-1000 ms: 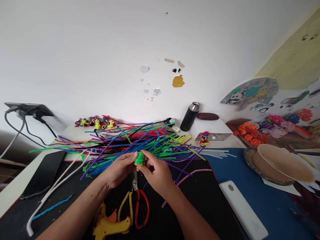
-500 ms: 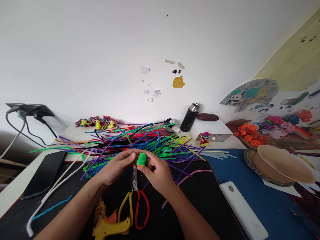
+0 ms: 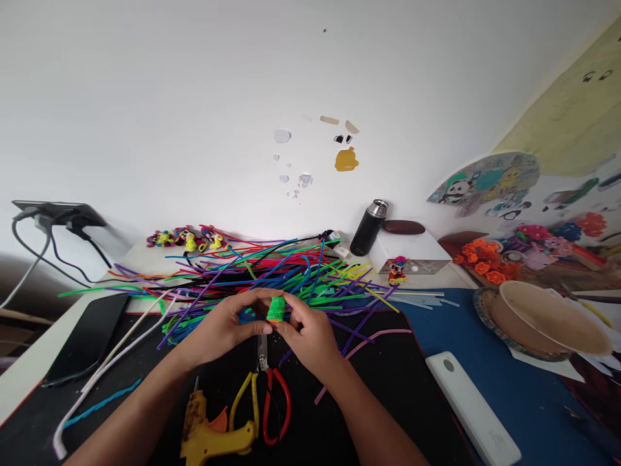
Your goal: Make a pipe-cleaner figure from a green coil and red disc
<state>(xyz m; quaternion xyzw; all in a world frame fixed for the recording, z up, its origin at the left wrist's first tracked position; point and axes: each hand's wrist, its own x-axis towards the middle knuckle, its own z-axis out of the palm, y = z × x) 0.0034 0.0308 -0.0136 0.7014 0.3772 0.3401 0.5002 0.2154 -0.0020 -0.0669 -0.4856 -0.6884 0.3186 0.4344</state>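
A small green fuzzy roll (image 3: 277, 307) with an orange lower end is held between both hands above the black mat. My left hand (image 3: 226, 327) grips it from the left, its thumb at the lower end. On the other side my right hand (image 3: 310, 333) pinches it with thumb and fingers. Below the hands lie pliers (image 3: 262, 355) with one yellow and one red handle. A yellow glue gun (image 3: 208, 437) rests on the mat to their left. Behind the hands spreads a pile of colourful pipe cleaners (image 3: 291, 272).
At the back stand a black bottle (image 3: 369, 228), a white box (image 3: 412, 249) and small figures (image 3: 187, 238). A phone (image 3: 87, 336) lies left; a white power bank (image 3: 470, 408) and a bowl (image 3: 548, 320) are right. White pipe cleaners (image 3: 101, 369) cross the left side.
My left thumb has moved down from beside the top of the green roll to its lower end. The roll has shifted slightly right.
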